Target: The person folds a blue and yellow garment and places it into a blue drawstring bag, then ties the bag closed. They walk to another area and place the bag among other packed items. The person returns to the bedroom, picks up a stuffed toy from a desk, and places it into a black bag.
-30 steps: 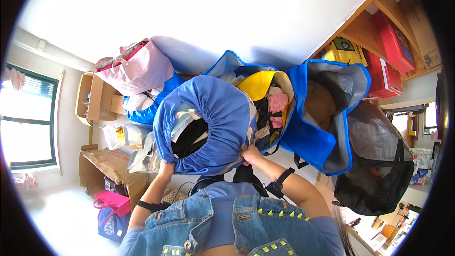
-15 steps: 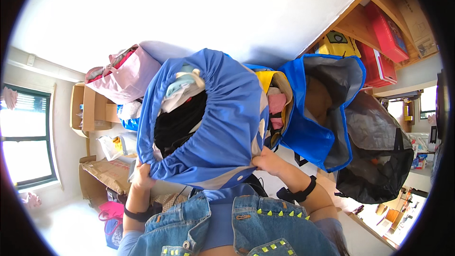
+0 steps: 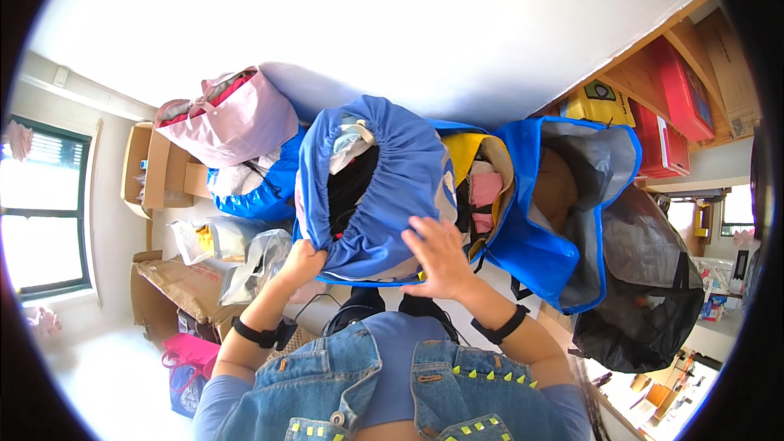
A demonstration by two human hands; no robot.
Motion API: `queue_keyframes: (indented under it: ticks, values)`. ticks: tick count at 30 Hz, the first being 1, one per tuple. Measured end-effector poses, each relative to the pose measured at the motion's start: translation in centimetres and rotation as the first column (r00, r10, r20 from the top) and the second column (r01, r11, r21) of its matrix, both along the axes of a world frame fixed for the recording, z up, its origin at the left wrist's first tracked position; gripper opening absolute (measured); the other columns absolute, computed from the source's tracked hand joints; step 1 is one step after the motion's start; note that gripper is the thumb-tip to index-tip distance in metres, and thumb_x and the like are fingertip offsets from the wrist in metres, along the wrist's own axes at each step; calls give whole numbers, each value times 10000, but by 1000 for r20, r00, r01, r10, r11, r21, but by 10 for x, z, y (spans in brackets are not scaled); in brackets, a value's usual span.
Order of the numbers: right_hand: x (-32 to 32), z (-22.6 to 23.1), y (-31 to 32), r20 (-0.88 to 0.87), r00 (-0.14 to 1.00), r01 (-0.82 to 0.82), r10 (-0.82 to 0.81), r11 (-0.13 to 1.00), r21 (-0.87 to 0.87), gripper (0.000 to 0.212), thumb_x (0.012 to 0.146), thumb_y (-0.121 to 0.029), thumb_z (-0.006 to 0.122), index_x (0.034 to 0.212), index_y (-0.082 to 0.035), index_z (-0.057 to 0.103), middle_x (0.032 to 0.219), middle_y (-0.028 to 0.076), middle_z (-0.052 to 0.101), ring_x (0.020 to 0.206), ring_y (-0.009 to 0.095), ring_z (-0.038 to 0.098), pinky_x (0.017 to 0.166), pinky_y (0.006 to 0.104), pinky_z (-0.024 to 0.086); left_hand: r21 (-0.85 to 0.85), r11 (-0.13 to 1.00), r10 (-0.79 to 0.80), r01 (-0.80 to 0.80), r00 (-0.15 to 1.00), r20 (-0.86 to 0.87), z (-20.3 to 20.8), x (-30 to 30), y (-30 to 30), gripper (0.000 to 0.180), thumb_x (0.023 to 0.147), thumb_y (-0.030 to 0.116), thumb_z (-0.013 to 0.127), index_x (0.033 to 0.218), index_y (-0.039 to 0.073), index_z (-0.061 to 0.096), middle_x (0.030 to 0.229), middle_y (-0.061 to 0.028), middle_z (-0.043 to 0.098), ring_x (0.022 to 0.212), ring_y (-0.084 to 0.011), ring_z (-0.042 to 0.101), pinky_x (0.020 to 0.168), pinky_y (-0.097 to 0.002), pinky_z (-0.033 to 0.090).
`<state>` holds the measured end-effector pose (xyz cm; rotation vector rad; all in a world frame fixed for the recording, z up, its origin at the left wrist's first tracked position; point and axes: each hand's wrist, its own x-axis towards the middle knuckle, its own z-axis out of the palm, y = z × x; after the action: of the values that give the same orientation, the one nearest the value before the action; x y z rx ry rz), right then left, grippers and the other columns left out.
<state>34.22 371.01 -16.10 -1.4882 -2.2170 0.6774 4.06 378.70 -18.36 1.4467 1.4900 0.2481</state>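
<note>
The left hand (image 3: 305, 263) is clamping its fingers on the gathered blue bag (image 3: 400, 188); the right hand (image 3: 443, 260) is holding fingers apart beside it

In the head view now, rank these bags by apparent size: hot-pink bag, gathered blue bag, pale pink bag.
1. Gathered blue bag
2. Pale pink bag
3. Hot-pink bag
</note>
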Motion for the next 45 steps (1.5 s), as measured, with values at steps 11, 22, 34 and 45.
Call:
queue_keyframes:
  ticks: [11,22,34,45]
  values:
    - [-55,-7,24,156,986,-70,57,995,77,575,520,-247,775,1028,-49,592,1011,102,593,1107,286,500,973,511,329,-275,960,136,53,771,622,-34,-70,68,314,740,84,462,1012,10,603,892,-41,633,799,-145,589,721,-299,494]
    - [-102,9,11,191,981,-38,15,992,118,832,628,-185,748,1333,2,348,1151,193,530,1100,330,502,1004,513,326,-791,318,939,-523,291,185,-201,-52,-40,294,899,311,470,1063,85,565,855,-28,570,698,-137,516,645,-266,417]
    - [-112,7,28,402,903,113,-148,987,111,784,504,-254,825,1179,-38,490,874,92,574,866,248,565,768,383,399,-889,232,955,-396,267,130,-252,-60,-23,761,866,665,197,1387,154,413,1340,-109,503,1239,-295,468,1067,-428,316]
    - [-100,-6,23,432,898,77,-83,997,31,859,488,-411,850,1179,-54,486,791,84,586,752,241,562,683,364,375,-927,248,966,-281,146,214,-289,-68,-22,758,865,660,224,1382,140,416,1341,-119,500,1234,-332,459,1047,-457,332]
